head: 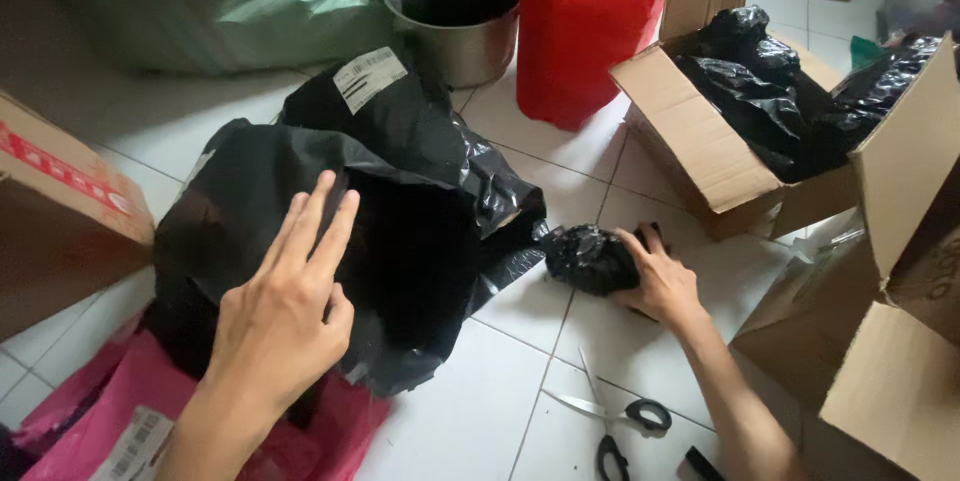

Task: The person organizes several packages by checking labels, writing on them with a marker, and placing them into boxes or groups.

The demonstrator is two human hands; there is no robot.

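My left hand point(290, 301) lies flat, fingers together and stretched out, on a big crumpled black plastic bag point(410, 211) that gapes open on the tiled floor. A white shipping label point(368, 77) is stuck to the bag's far end. My right hand point(655, 276) rests on the floor to the right and grips a small crumpled wad of black plastic point(588, 257) just beside the big bag's edge.
An open cardboard box point(700, 141) holding black plastic bags stands at the right, with more cartons point(890, 341) nearer me. Scissors point(615, 416) lie on the tiles by my right forearm. A pink mailer bag point(120, 411), a red bag point(585, 21), a metal pot point(470, 46) and a carton point(55, 211) surround the spot.
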